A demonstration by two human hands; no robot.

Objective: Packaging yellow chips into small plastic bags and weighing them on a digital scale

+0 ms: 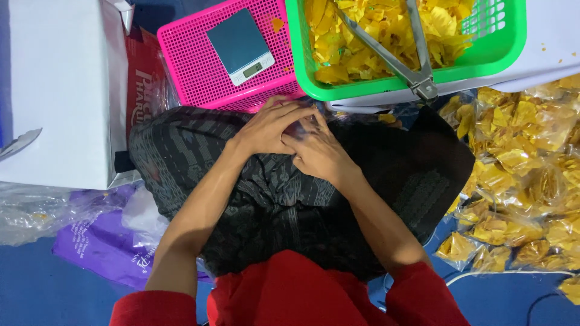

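Observation:
My left hand and my right hand meet over my lap, which is covered by a dark patterned cloth. The fingers of both hands pinch a small clear plastic bag, which is mostly hidden between them. Just beyond my hands stands a green basket full of yellow chips, with metal tongs lying across the chips. To its left, a small digital scale sits on a pink basket.
A heap of sealed clear bags of yellow chips lies at the right. At the left stands a white box, with a purple plastic bag and crumpled clear plastic below it on the blue floor.

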